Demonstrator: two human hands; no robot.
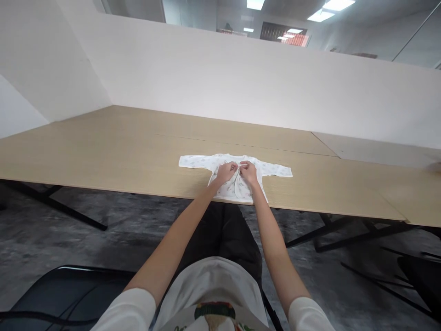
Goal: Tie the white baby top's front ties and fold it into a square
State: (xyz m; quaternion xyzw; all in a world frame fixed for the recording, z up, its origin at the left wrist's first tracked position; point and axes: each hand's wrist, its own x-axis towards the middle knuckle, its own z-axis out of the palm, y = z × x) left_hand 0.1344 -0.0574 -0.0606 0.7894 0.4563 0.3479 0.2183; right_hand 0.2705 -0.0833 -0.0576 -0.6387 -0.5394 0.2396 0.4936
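Observation:
A small white baby shirt (272, 169) with a faint print lies flat near the front edge of the wooden table (120, 151), both sleeves spread out to the sides. My left hand (225, 172) and my right hand (248, 173) meet at the middle of the shirt's chest. Both hands have their fingers curled and pinched on the front opening of the shirt, close together and almost touching.
A white partition wall (220, 73) runs behind the table. A second tabletop (379, 149) adjoins at the right. Black table legs (51, 202) and a dark chair (62, 289) stand on the grey floor below.

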